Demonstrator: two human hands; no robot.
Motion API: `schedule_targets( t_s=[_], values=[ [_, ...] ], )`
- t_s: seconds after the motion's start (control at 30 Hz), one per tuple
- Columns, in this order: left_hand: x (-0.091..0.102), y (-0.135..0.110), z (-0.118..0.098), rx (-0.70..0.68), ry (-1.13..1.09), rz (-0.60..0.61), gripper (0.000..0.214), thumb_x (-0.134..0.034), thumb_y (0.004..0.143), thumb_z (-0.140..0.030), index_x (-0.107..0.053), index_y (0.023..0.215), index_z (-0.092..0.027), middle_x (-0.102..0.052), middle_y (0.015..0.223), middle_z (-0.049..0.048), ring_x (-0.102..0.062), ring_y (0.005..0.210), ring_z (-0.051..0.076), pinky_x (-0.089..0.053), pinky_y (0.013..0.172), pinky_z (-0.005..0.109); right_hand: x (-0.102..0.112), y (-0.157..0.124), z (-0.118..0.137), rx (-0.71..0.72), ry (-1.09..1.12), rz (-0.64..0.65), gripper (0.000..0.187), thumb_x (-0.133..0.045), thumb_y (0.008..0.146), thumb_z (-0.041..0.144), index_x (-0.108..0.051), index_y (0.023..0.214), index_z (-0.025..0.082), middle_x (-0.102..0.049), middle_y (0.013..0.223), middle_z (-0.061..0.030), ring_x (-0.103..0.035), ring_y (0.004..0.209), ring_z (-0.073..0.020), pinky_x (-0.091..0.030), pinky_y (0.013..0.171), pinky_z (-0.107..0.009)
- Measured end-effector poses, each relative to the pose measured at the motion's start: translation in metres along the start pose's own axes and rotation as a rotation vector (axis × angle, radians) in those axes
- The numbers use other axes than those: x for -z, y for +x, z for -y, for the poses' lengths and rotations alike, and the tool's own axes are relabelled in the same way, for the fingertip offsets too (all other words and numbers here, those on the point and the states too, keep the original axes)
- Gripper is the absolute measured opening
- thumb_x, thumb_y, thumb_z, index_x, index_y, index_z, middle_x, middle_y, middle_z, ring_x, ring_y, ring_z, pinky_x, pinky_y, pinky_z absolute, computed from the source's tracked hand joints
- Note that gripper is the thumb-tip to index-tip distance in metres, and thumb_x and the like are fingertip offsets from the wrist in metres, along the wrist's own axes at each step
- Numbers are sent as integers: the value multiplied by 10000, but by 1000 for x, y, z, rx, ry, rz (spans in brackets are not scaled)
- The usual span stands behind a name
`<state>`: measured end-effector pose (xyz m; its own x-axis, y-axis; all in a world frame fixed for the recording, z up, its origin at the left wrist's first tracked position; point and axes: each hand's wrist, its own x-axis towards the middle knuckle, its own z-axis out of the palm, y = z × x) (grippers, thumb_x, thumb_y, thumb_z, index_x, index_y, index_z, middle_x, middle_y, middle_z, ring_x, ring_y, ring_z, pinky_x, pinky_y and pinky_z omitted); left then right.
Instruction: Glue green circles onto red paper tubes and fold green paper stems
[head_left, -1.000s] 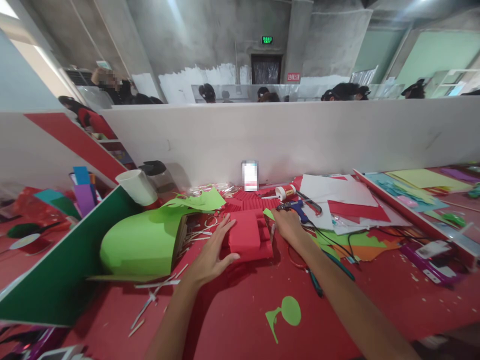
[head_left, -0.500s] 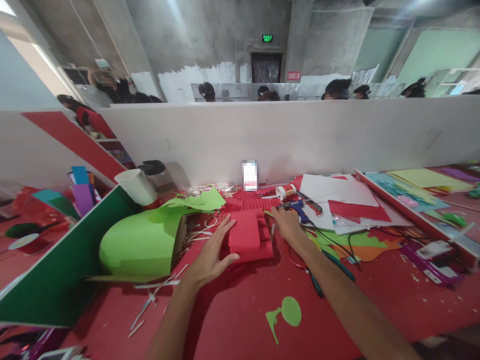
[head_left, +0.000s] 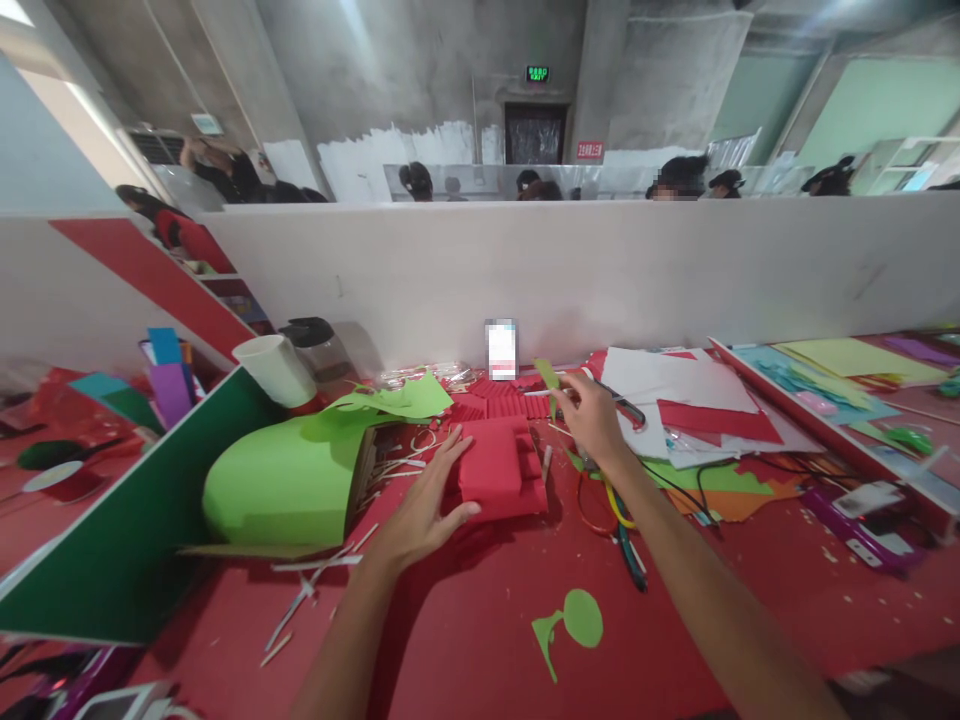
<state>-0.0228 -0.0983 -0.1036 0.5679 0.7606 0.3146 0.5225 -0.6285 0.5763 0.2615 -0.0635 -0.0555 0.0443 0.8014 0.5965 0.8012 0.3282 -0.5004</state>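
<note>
My left hand (head_left: 427,500) lies against the left side of a red folded paper piece (head_left: 489,462), thumb and fingers spread apart. That piece is box-like, with rolled parts along its right side. Above and to the right of it, my right hand (head_left: 589,415) is closed in a pinch on a small green paper scrap (head_left: 547,374). Behind the red piece lies pleated red paper (head_left: 517,405). Under my right forearm, pliers (head_left: 630,560) show in part. In front, a green paper disc (head_left: 583,618) and a curved green offcut (head_left: 546,640) lie on the red table.
A curved green paper form (head_left: 281,490) stands at the left beside a green divider (head_left: 142,510). A white cup (head_left: 274,370) stands behind it. White sheets (head_left: 675,375) and black cables (head_left: 757,458) lie to the right. A lit phone (head_left: 501,350) leans on the partition (head_left: 420,280).
My right hand has lifted and turned, bringing up a green paper scrap. The glue gun and white container near it are now mostly hidden behind the hand. My left hand stays put.
</note>
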Motion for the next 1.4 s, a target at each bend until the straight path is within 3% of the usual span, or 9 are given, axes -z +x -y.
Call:
schedule_targets(
  t_s=[0.17, 0.33, 0.57, 0.7, 0.8, 0.9, 1.03, 1.1, 1.4],
  values=[
    [-1, -1, 1, -2, -10, -11, 757, -529, 885, -496, -191, 1512, -237, -130, 1595, 137, -167, 1451, 331, -236, 1153, 520, 36, 14, 14, -26, 513, -175, 240, -536, 913, 361, -603, 1062, 185, -684, 948, -66, -674, 878, -201, -545, 819, -362],
    [-2, 0, 2, -3, -18, -15, 768, -548, 872, -507, -206, 1506, -242, -142, 1593, 136, -155, 1455, 327, -227, 1156, 525, 58, 27, 26, -31, 717, -203, 304, -645, 835, 351, -578, 1113, 247, -627, 973, -25, -657, 781, -147, -566, 728, -306],
    [-2, 1, 3, -9, -13, -13, 803, -551, 853, -553, -203, 1505, -240, -131, 1594, 138, -142, 1455, 339, -238, 1152, 523, 6, 10, 11, -254, 785, -51, 356, -715, 737, 341, -599, 1041, 194, -623, 1025, -64, -621, 847, -158, -536, 741, -291],
    [2, 0, 0, -61, 33, -108, 739, -499, 885, -544, -221, 1501, -245, -146, 1593, 114, -159, 1451, 342, -231, 1161, 517, -24, -1, 3, -330, 853, 18, 345, -719, 702, 329, -589, 987, 183, -613, 1013, -61, -617, 883, -166, -522, 771, -290],
    [4, -6, -9, -101, 121, -294, 553, -500, 911, -427, -375, 1422, -256, -395, 1473, 113, -377, 1361, 298, -339, 1117, 485, -35, -7, 1, -332, 813, 96, 364, -702, 703, 321, -583, 1023, 197, -596, 1052, -55, -622, 798, -144, -524, 721, -282],
    [-2, -14, -26, -140, 187, -439, 303, -454, 936, -278, -559, 1218, -250, -675, 1057, 78, -644, 985, 217, -520, 892, 380, -40, -11, 0, -311, 709, 176, 362, -666, 730, 321, -582, 1061, 201, -586, 1090, -59, -613, 743, -128, -519, 685, -273],
    [-23, -21, -51, -171, 244, -85, 321, -424, 952, -271, -549, 1248, -252, -713, 801, 27, -650, 637, 148, -520, 639, 257, -46, -13, -3, -269, 645, 205, 342, -648, 745, 306, -586, 1063, 196, -577, 1097, -61, -609, 772, -135, -520, 717, -286],
    [-35, -22, -59, -137, 289, 31, 388, -410, 961, -305, -490, 1337, -253, -722, 877, 44, -668, 712, 167, -520, 664, 260, -49, -14, -5, -252, 648, 177, 314, -660, 733, 283, -600, 1027, 193, -575, 1072, -58, -611, 849, -158, -518, 758, -296],
    [-55, -19, -71, 70, -8, 179, 473, -419, 961, -327, -388, 1433, -305, -713, 1076, 39, -664, 939, 199, -505, 797, 272, -58, -14, -7, -242, 595, 80, 278, -670, 730, 281, -614, 990, 201, -542, 1074, -67, -602, 755, -154, -540, 720, -325]
  ],
)
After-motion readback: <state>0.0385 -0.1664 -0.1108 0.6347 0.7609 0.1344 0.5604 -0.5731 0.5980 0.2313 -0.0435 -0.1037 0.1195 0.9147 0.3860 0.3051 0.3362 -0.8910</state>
